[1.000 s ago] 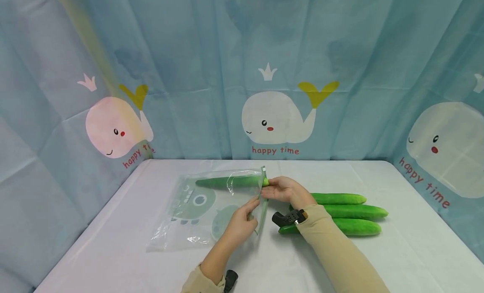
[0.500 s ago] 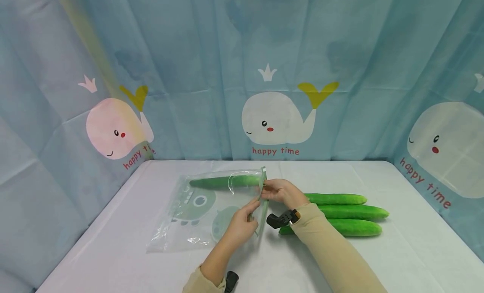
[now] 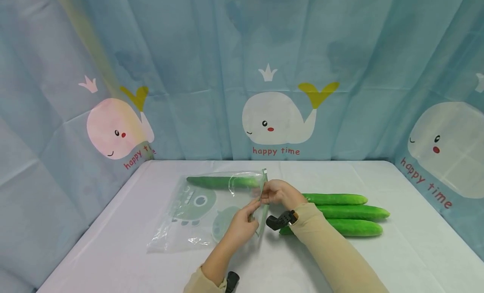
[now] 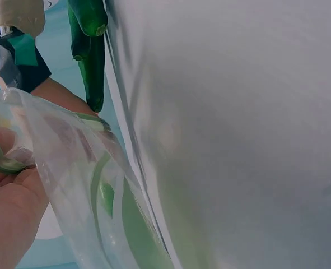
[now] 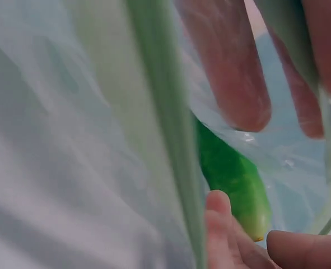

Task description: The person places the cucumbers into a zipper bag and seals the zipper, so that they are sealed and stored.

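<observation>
A clear plastic zip bag (image 3: pixel 174 232) with a green-edged mouth and a green cartoon print lies on the table. Inside it, along the far side, is a cucumber (image 3: pixel 223 182), its pale end toward the mouth. My left hand (image 3: pixel 242 223) pinches the near part of the mouth; the left wrist view shows this hand (image 4: pixel 14 213) at the bag's green rim. At the far part of the mouth is my right hand (image 3: pixel 280 193). Its fingers (image 5: pixel 217 216) reach in, right at the cucumber's end (image 5: pixel 243 196) in the right wrist view.
Three more cucumbers (image 3: pixel 357 212) lie side by side on the white table (image 3: pixel 113 242), right of the bag and partly behind the right forearm. A blue curtain (image 3: pixel 204 129) with whale prints stands behind the table and along its sides.
The cucumber has slid left, fully into the bag, its end now inside the mouth. My right hand has followed it slightly left. My left hand stays in place on the bag.
</observation>
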